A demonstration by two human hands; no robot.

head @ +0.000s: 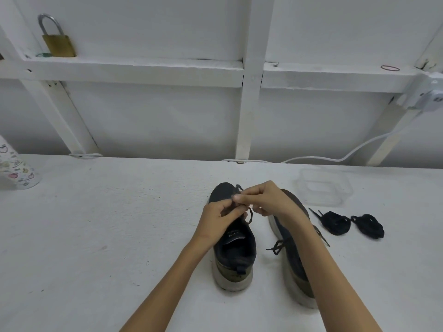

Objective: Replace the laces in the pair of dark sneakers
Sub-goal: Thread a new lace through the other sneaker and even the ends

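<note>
Lace (249, 218) loops at 6 o'clock of the fingertips; left hand (217, 219) and right hand (268, 200) both pinch it over the left sneaker (236, 252), toe at 12 o'clock

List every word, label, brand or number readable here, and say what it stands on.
No text can be read with certainty.
Tongue label of the upright sneaker: pale print, too blurred to read.
Wall box: one dark mark, too small to read.
Padlock: no lettering shows.
Patterned cup: fruit drawings, no legible words.
</note>
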